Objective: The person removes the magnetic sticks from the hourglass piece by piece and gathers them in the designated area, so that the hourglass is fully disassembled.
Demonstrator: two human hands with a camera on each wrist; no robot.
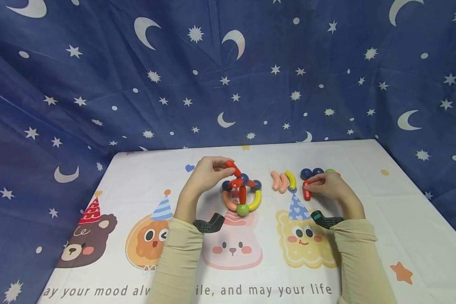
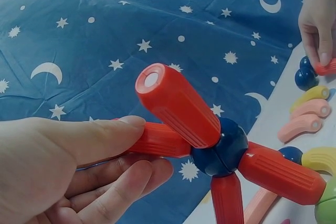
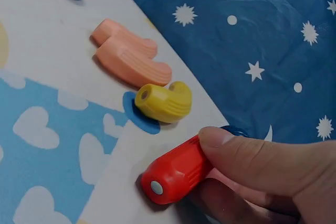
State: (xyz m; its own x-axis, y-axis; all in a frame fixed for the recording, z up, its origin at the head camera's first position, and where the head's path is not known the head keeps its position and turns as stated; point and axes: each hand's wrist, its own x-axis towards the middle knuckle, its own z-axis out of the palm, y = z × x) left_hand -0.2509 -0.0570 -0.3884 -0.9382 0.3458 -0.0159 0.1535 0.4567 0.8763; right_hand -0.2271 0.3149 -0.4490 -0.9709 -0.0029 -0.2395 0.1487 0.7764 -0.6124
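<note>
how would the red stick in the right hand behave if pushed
The red stick looks stiff: its moulded body shows no sag in the right hand. Its rounded sides suggest it might roll if nudged, while the grooves along them should offer some grip.

There, ball-and-rod frame [image 1: 242,196] standing, slanting red rod [image 1: 233,168] on its blue top ball [image 1: 244,179], loose red rod [image 1: 307,194] pinched, well apart.

Left hand [image 1: 209,173] and right hand [image 1: 331,185] pinch, 2 sleeved forearms [image 1: 180,259] extended.
</note>
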